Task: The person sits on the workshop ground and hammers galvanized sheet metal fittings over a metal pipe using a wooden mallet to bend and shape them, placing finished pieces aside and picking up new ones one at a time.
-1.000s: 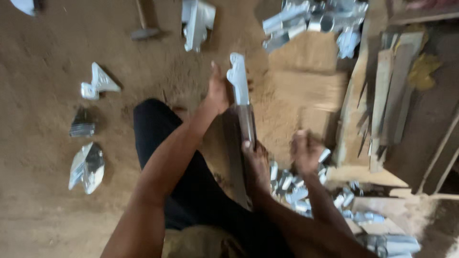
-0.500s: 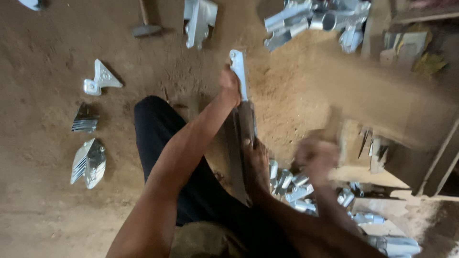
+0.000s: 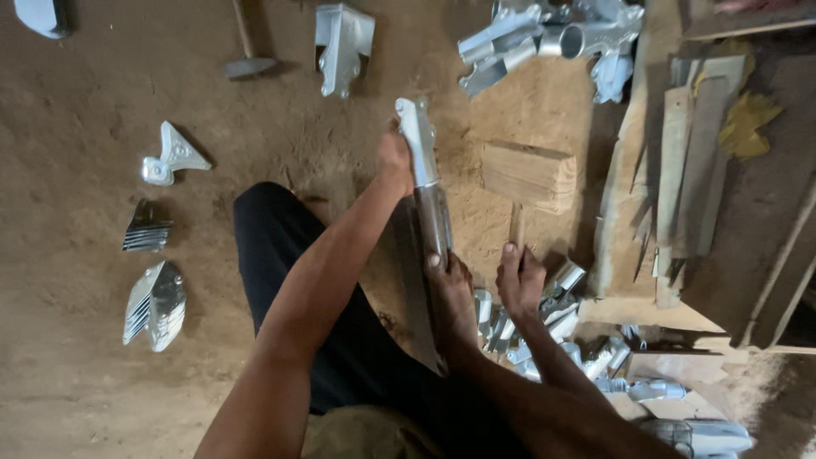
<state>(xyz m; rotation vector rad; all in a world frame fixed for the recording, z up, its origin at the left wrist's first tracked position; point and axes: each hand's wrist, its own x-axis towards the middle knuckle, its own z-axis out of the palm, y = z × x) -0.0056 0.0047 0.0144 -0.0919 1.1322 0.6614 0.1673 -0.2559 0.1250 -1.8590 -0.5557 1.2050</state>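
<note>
Nearest, a bare foot [image 3: 450,293] pins the lower end of a long metal casting [image 3: 427,183] standing on the dirt floor [image 3: 76,382]. The right hand [image 3: 518,276] has its fingers wrapped around a wooden mallet [image 3: 527,174], seemingly raised beside it. Farther up, the left hand [image 3: 393,157] clasps the casting's top; open dirt lies left.

Two bare hands: left hand [image 3: 395,157], right hand [image 3: 520,280]. One square-headed wooden mallet [image 3: 527,177]. One dark metal hammer [image 3: 248,59]. Two ribbed silver fin castings [image 3: 155,304] [image 3: 144,228]. Heaped silver tube castings [image 3: 552,38], perhaps six, overlapping.
</note>
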